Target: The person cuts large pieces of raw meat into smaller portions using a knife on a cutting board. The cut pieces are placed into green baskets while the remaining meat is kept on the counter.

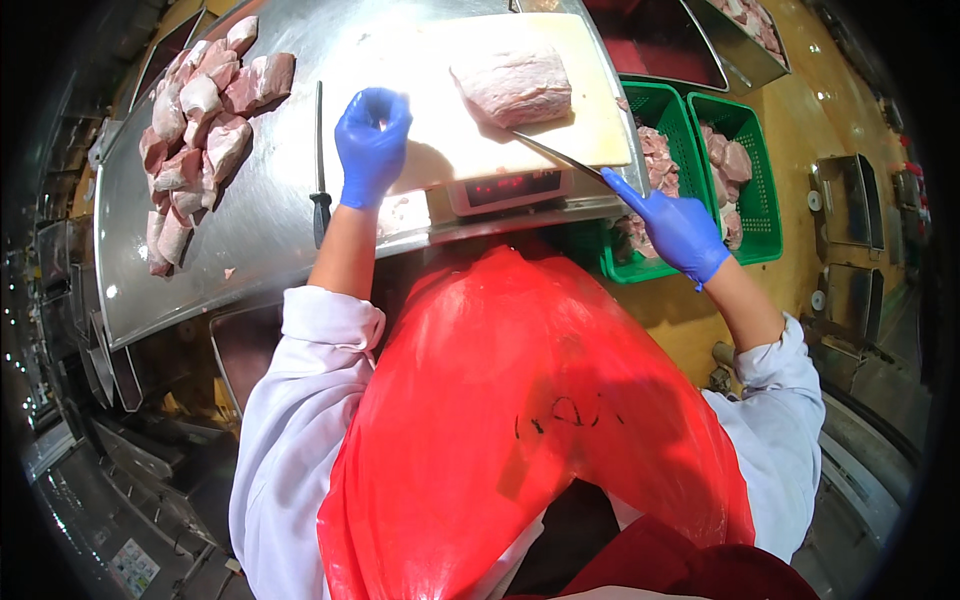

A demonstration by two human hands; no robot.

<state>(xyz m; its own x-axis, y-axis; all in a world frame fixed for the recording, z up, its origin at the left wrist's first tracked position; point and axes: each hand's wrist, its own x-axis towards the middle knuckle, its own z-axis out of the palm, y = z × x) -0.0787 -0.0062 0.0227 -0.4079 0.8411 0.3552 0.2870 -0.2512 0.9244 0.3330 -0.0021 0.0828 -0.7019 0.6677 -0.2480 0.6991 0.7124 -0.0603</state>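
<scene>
A large pale pink piece of meat (515, 85) lies on the white cutting board (600, 125), toward its right side. My right hand (678, 228), in a blue glove, grips a knife (562, 157) with the index finger stretched along it. The blade points up and left, its tip at the meat's lower edge. My left hand (372, 140), also gloved in blue, is held over the board's left part, apart from the meat. Its fingers curl into a closed ring; whether anything small is pinched there is hidden.
Left of the board, a sharpening steel (320, 150) lies on the metal table (265, 190). Several meat chunks (200, 120) are heaped farther left. A digital display (510, 190) sits below the board's near edge. Two green baskets (762, 190) with meat pieces stand at right, below a metal bin (745, 55).
</scene>
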